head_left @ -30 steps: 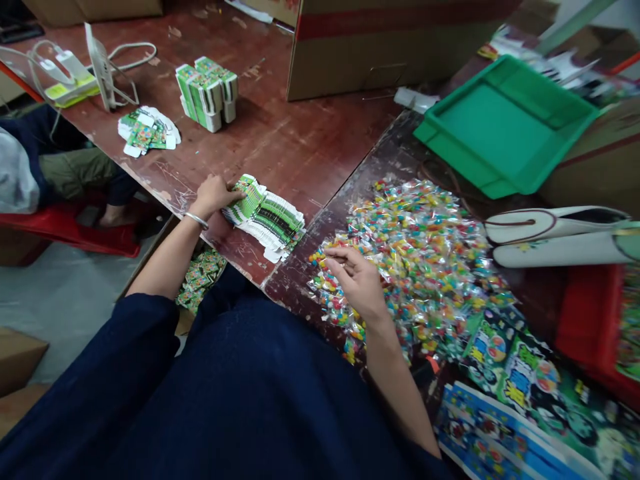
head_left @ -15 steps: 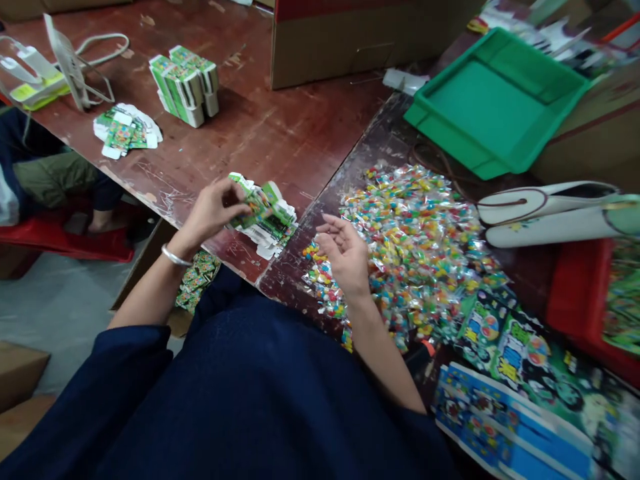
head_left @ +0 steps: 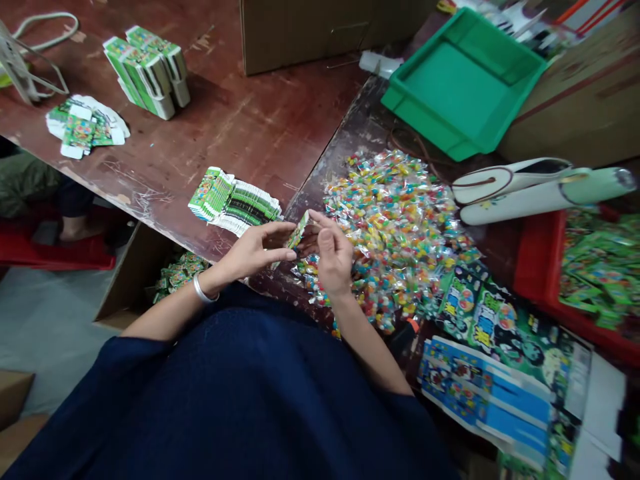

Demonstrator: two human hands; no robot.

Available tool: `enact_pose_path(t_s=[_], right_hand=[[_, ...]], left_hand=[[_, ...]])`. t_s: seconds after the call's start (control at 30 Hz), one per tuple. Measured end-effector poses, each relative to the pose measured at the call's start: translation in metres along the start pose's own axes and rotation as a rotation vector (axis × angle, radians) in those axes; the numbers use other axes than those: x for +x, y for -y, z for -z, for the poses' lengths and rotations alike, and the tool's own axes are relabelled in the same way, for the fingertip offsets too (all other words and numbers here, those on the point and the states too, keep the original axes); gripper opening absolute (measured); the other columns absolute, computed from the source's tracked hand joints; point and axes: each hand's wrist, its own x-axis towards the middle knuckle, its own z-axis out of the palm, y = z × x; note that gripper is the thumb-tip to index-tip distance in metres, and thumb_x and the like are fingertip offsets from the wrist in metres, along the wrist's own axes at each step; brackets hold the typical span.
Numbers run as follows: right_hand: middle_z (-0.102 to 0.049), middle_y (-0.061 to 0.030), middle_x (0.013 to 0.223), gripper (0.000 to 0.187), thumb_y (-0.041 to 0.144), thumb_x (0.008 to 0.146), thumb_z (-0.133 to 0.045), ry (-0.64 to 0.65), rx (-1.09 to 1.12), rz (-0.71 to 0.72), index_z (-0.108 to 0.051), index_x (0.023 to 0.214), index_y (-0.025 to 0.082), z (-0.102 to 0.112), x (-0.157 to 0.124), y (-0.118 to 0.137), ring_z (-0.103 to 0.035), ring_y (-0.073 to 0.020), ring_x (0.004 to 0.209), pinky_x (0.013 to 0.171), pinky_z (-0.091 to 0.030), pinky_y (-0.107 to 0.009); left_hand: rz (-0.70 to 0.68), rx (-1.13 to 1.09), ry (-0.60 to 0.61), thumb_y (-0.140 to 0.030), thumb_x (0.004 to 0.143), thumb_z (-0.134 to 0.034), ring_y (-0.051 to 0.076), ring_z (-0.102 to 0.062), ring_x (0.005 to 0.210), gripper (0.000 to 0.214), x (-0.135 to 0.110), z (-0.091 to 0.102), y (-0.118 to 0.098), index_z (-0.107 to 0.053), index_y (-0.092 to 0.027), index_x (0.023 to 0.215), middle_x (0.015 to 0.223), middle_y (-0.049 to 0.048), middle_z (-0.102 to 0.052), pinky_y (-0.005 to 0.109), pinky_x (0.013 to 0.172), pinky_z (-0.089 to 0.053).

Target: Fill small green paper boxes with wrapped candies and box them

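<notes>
Between my two hands is a small green printed carton (head_left: 299, 231), seen nearly edge-on. My left hand (head_left: 257, 252), with a silver bangle on its wrist, pinches the carton from the left. The fingers of my right hand (head_left: 334, 257) close on its other side, partly hidden behind it. Just beyond my left hand a row of flattened green cartons (head_left: 240, 203) lies fanned out on the table. A wide heap of small clear packets of colourful candy (head_left: 395, 233) spreads beside and behind my right hand.
Upright cartons (head_left: 147, 73) and a loose carton pile (head_left: 87, 127) stand to the left. A green tray (head_left: 460, 87), a white case (head_left: 520, 193) and a red bin (head_left: 535, 267) of green packets are on the right. A cardboard box (head_left: 325, 33) stands at the back. Another person's leg (head_left: 30, 183) shows at left.
My left hand has moved right and nearer to me, bringing a carton away from the row. My right hand has met it and closed on it. The view has shifted rightward.
</notes>
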Motion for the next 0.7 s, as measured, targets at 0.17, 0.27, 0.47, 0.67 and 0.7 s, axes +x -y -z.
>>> enact_pose_path(t_s=[0.17,0.27,0.47,0.67,0.7], right_hand=[[-0.069,-0.0004,0.082,0.041,0.061,0.099,-0.062,0.190,-0.145,0.072,-0.071,0.125,0.031,0.009,-0.005,0.010,-0.063,-0.0161,0.067,0.059,-0.054,-0.032],[-0.060,0.0037,0.064,0.038,0.062,0.096,-0.067,0.310,-0.168,0.004,-0.067,0.091,0.025,0.017,0.004,0.018,-0.056,-0.0128,0.055,0.053,-0.047,-0.029],[-0.069,0.0000,0.082,0.040,0.060,0.083,-0.082,0.030,-0.150,-0.003,-0.065,0.096,0.026,0.016,0.006,0.018,-0.064,-0.0163,0.071,0.062,-0.052,-0.030],[-0.054,0.0050,0.066,0.032,0.053,0.092,-0.072,-0.061,-0.176,-0.043,-0.065,0.080,0.024,-0.006,-0.008,-0.005,-0.050,-0.0127,0.059,0.058,-0.045,-0.029],[-0.053,0.0052,0.065,0.031,0.051,0.092,-0.072,-0.101,-0.169,-0.037,-0.066,0.080,0.024,-0.009,-0.009,-0.008,-0.049,-0.0125,0.059,0.058,-0.045,-0.029]], left_hand=[[0.200,-0.352,0.115,-0.045,0.081,-0.085,0.025,-0.075,0.106,0.050,0.002,0.005,-0.002,-0.079,-0.020,0.124,0.118,0.0112,-0.080,0.039,0.096,-0.060],[0.245,-0.331,0.185,-0.040,0.078,-0.088,0.021,-0.074,0.095,0.044,0.000,0.006,-0.003,-0.081,-0.018,0.116,0.107,0.0093,-0.081,0.033,0.087,-0.058],[0.195,-0.341,-0.058,-0.047,0.081,-0.085,0.016,-0.068,0.076,0.032,0.003,0.000,0.000,-0.080,-0.018,0.093,0.088,0.0046,-0.078,0.030,0.072,-0.057],[0.082,-0.215,-0.380,-0.043,0.077,-0.088,0.016,-0.067,0.077,0.037,0.003,-0.023,0.016,-0.072,-0.019,0.100,0.088,0.0034,-0.073,0.031,0.074,-0.061],[0.042,-0.172,-0.438,-0.041,0.077,-0.089,0.016,-0.067,0.079,0.041,0.002,-0.026,0.017,-0.071,-0.021,0.109,0.091,0.0034,-0.072,0.030,0.074,-0.062]])
